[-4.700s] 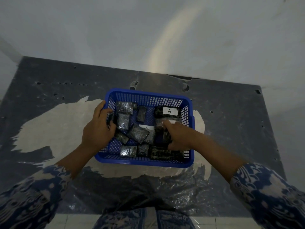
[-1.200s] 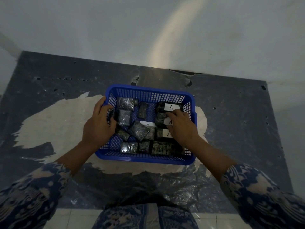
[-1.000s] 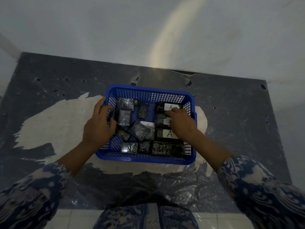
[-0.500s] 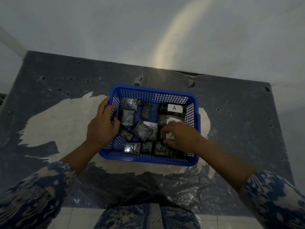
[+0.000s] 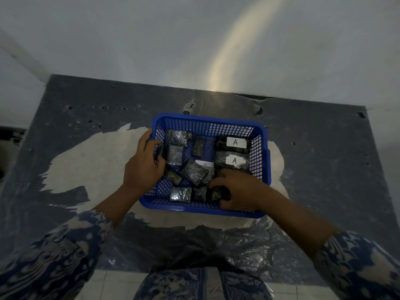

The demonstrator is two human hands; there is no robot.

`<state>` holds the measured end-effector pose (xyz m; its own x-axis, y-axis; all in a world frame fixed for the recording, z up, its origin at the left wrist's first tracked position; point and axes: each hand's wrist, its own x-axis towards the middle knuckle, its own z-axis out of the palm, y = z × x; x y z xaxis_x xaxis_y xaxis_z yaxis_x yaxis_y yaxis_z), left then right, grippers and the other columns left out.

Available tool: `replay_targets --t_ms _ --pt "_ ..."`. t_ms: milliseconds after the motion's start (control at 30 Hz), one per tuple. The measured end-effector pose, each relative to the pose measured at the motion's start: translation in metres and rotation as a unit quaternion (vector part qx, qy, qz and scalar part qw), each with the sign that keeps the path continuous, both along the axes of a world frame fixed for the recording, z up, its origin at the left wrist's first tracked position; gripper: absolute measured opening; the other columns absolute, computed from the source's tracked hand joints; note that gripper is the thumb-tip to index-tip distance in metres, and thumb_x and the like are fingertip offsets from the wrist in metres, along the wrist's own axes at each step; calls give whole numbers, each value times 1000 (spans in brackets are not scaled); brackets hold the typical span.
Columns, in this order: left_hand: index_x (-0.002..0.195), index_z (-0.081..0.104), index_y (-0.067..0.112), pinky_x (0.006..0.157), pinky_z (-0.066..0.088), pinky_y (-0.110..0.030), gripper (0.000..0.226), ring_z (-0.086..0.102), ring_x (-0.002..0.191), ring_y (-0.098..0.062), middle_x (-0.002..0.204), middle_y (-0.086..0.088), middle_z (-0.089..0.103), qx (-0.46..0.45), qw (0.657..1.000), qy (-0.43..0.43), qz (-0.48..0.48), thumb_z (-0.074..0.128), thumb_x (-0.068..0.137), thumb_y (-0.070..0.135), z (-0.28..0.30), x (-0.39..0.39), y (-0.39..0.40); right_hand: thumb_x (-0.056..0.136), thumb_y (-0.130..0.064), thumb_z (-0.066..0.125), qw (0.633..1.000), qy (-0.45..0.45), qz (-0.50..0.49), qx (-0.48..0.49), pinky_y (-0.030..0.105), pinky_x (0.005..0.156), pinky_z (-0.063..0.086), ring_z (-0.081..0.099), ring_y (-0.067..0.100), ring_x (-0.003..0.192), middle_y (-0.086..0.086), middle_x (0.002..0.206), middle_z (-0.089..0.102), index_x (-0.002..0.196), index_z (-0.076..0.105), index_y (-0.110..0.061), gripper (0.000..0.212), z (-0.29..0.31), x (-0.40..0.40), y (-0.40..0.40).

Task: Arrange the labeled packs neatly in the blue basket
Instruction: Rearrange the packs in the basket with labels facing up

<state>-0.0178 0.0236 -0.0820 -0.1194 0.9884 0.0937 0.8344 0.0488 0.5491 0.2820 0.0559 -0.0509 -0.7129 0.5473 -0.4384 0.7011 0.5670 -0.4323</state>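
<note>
A blue mesh basket sits on a worn dark table and holds several dark plastic-wrapped packs. Two packs with white "A" labels, one behind the other, lie in a column along the right side. A third white label peeks out under a loose pack in the middle. My left hand grips the basket's left rim, fingers curled inside. My right hand is closed on a dark pack at the front right corner. Unlabeled-side packs lie along the left.
The table has a dark surface with a pale worn patch around the basket. A white wall rises just behind the far edge. Crinkled clear plastic lies on the near edge. My patterned blue sleeves fill the lower corners.
My right hand has moved from the labeled packs at the right back toward the front right corner and closed on a dark pack there. The second "A" label is now uncovered. My left hand has stayed.
</note>
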Motion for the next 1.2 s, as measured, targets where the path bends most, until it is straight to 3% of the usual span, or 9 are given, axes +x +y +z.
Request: replay_targets --t_ms 133,200,300,433,567,767,1000,1067,1200 --pt "125 53 18 55 40 -26 37 64 78 -25 162 2 26 7 1000 3 -2 65 90 20 -1 -1 0 79 -44 61 984 123 -125 -31 17 81 43 51 -1 96 -16 110 53 127 51 -47 49 21 21 0" --pt "125 53 19 56 41 -27 36 64 82 -26 162 2 26 7 1000 0 -1 64 90 20 -1 -1 0 84 -39 53 943 210 -253 -54 16 84 46 55 -5 105 -24 114 57 123 53 -49 40 34 29 -1" --pt "125 53 18 57 43 -29 38 65 86 -28 162 2 26 7 1000 3 3 66 89 18 -2 -2 0 93 -32 38 814 343 -441 -157 26 85 53 64 8 106 -10 116 68 123 61 -39 38 49 31 -4" --pt "126 54 17 56 46 -33 41 66 86 -32 162 2 26 4 1000 6 7 68 88 15 -5 -3 1 97 -40 36 538 440 -592 -408 39 75 57 70 30 97 14 118 70 123 67 -18 46 57 26 -16" --pt "126 55 14 56 43 -32 40 66 85 -33 162 -1 27 7 1000 8 5 69 88 14 -5 -1 2 94 -53 43 449 485 -579 -477 35 65 57 68 27 84 18 116 67 122 68 -11 56 54 18 -20" --pt "124 55 13 55 42 -30 39 66 85 -33 162 -2 28 5 1000 10 2 69 88 13 -4 -1 1 75 -35 77 490 477 -582 -441 37 68 58 73 23 89 15 115 71 128 62 -17 58 45 17 -22" --pt "123 55 15 54 40 -29 38 65 80 -31 162 -1 27 8 1000 6 0 68 88 14 -4 0 1 73 -32 75 548 378 -598 -446 38 70 58 73 28 92 12 111 73 125 62 -18 56 46 40 -10" --pt "124 55 14 54 39 -28 38 65 79 -30 162 -2 27 10 1000 6 -2 68 88 13 -3 0 1 69 -39 79 613 328 -588 -413 37 70 58 72 27 96 9 114 71 128 56 -24 65 46 40 -5" --pt "124 55 13 54 41 -29 39 65 80 -32 161 -2 28 13 1000 10 -5 68 87 13 -2 0 0 65 -41 86 820 174 -482 -256 27 72 52 61 14 100 -7 117 55 123 37 -34 76 39 32 6"
